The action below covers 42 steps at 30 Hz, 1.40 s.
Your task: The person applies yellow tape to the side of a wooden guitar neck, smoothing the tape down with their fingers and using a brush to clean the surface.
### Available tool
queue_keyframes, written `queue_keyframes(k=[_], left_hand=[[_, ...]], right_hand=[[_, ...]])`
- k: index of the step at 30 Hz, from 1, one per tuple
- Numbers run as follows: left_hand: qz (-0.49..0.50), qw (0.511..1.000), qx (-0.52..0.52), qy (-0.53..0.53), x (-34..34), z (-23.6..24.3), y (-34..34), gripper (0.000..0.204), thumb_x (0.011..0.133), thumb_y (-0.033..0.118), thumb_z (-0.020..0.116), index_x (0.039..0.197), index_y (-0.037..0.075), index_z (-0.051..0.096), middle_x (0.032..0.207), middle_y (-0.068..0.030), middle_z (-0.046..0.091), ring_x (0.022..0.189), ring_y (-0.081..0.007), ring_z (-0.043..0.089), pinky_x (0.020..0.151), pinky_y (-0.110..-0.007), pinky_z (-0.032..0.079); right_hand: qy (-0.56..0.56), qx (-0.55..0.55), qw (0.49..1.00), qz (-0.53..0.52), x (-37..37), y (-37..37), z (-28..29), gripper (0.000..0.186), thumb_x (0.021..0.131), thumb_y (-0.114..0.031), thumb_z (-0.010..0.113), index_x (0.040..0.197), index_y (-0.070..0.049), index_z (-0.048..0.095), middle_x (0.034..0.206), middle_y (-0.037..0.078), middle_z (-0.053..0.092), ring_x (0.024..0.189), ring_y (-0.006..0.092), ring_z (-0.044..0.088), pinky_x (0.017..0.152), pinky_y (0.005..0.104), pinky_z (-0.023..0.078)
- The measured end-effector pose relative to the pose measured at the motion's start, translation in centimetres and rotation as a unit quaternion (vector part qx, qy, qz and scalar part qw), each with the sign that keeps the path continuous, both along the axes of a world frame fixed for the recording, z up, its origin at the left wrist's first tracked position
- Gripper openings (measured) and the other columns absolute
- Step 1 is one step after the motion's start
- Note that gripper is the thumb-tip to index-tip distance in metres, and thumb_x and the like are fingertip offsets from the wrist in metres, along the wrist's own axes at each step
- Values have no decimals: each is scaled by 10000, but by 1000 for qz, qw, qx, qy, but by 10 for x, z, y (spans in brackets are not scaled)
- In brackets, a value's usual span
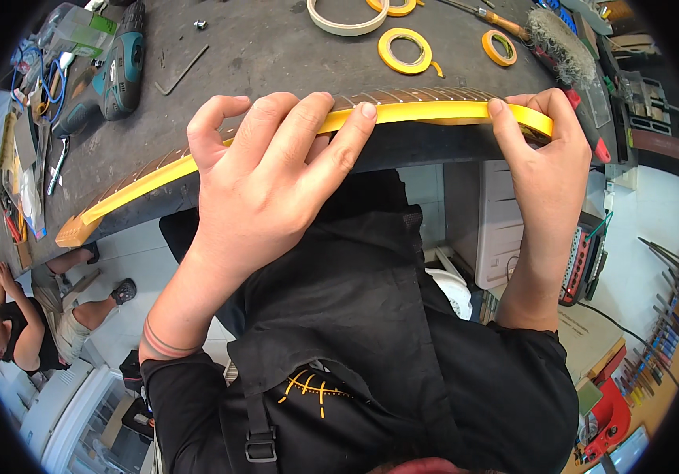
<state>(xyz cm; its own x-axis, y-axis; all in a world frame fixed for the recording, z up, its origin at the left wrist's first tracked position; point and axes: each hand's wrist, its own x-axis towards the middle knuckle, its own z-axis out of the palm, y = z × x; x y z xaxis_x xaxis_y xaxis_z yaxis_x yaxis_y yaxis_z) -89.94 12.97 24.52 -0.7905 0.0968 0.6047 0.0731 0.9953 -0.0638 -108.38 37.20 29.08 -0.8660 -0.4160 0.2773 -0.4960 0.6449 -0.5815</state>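
Note:
A fretted guitar neck [411, 95] lies along the bench's near edge, its squared wooden end at the far left. Yellow tape [426, 111] runs along the side of the neck facing me. My left hand [264, 162] is wrapped over the neck's middle, fingers curled across the frets and thumb pressed near the tape. At the neck's right end, my right hand [549, 150] pinches a roll of yellow tape [539, 121] between thumb and fingers, and the strip stretches from it toward my left hand. Parts of the neck under my left fingers are hidden.
On the dark workbench [268, 55] lie several tape rolls, including a yellow one [405, 51], a hex key [181, 69], a cordless drill [122, 71] and a bristle brush [561, 47]. Another person [31, 324] is at the far left. White drawers [497, 225] stand below the bench.

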Motion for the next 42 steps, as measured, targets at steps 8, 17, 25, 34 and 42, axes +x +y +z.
queue_keyframes(k=[8, 17, 25, 34, 42], left_hand=[[1, 999, 13, -48, -10, 9, 14, 544, 956, 157, 789, 1489, 258, 827, 1256, 15, 794, 1107, -171, 748, 1099, -447, 402], [-15, 999, 5, -51, -24, 9, 23, 563, 939, 186, 777, 1499, 240, 811, 1256, 20, 776, 1112, -162, 738, 1103, -447, 395], [-27, 998, 10, -57, -34, 11, 31, 573, 929, 177, 779, 1500, 219, 802, 1243, 17, 759, 1108, -163, 726, 1114, -468, 380], [-39, 998, 20, -55, -43, 10, 36, 539, 948, 179, 785, 1486, 209, 804, 1223, 17, 756, 1095, -168, 718, 1096, -477, 381], [-47, 997, 19, -61, -47, 12, 38, 538, 952, 177, 778, 1489, 203, 800, 1227, 9, 745, 1087, -172, 708, 1087, -481, 384]], right_hand=[[12, 9, 1000, -3, 1, -1, 2, 341, 965, -236, 928, 986, 16, 699, 907, 148, 814, 794, 263, 790, 787, 391, 611], [31, 20, 999, -8, 3, -3, 1, 337, 950, -209, 936, 973, -4, 669, 943, 144, 804, 839, 323, 803, 782, 423, 615], [28, 25, 999, -10, 4, -3, 1, 340, 942, -205, 941, 975, -11, 664, 947, 145, 793, 839, 330, 795, 777, 437, 612], [39, 25, 999, -2, 2, 0, -1, 337, 940, -200, 934, 989, -20, 654, 950, 137, 782, 846, 351, 787, 787, 454, 614], [52, 27, 998, 0, 2, 0, -2, 340, 933, -214, 941, 987, -34, 657, 943, 127, 785, 845, 346, 794, 772, 454, 613]])
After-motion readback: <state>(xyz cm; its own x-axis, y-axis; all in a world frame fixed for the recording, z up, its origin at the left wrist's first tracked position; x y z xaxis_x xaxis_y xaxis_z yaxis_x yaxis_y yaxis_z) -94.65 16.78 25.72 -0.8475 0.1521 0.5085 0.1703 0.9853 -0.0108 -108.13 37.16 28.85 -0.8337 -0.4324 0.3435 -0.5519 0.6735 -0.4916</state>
